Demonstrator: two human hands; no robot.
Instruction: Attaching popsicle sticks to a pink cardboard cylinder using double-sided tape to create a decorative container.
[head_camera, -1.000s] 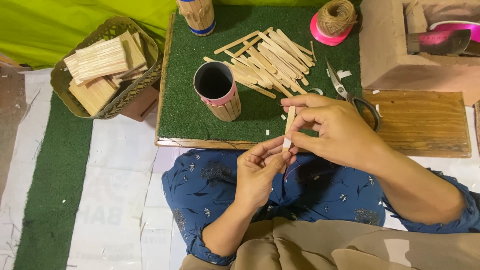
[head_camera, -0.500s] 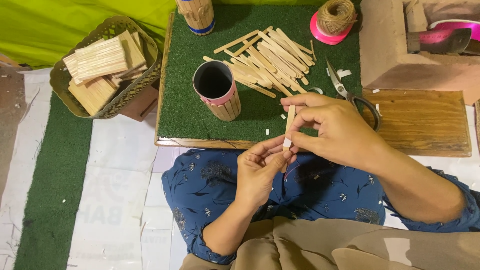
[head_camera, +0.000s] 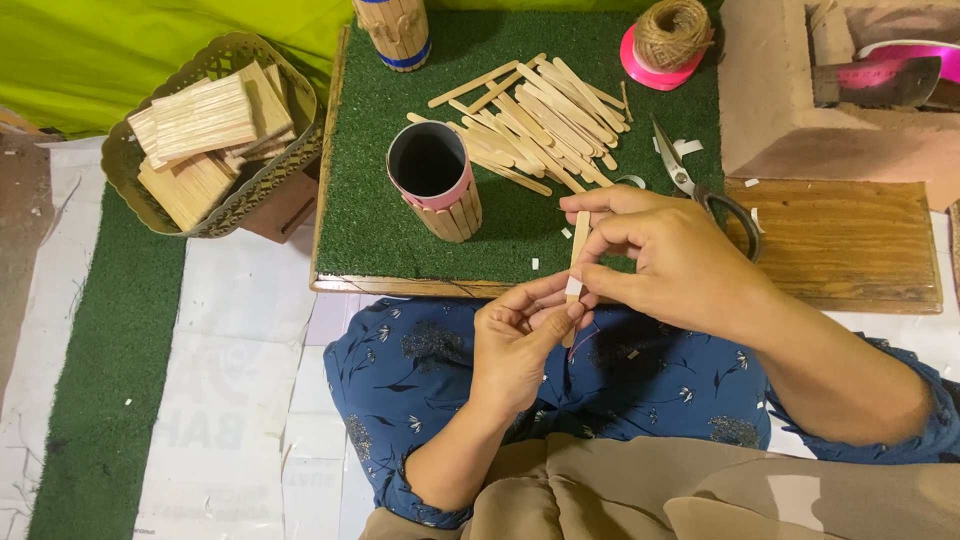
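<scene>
I see both hands meeting over the lap, just in front of the near edge of the green turf board. The right hand pinches a single wooden craft stick upright between thumb and fingers. The left hand has its fingertips closed on the lower part of that stick, at a small white strip stuck on it. Just beyond the hands, on the turf, stands a dark tube partly clad in sticks with a pink band. Behind it lies a loose pile of craft sticks. Scissors rest beside the right hand, between the turf and a wooden board. Farther back I make out a twine spool on a pink base. Well to the left, a woven basket holds glued stick panels.
</scene>
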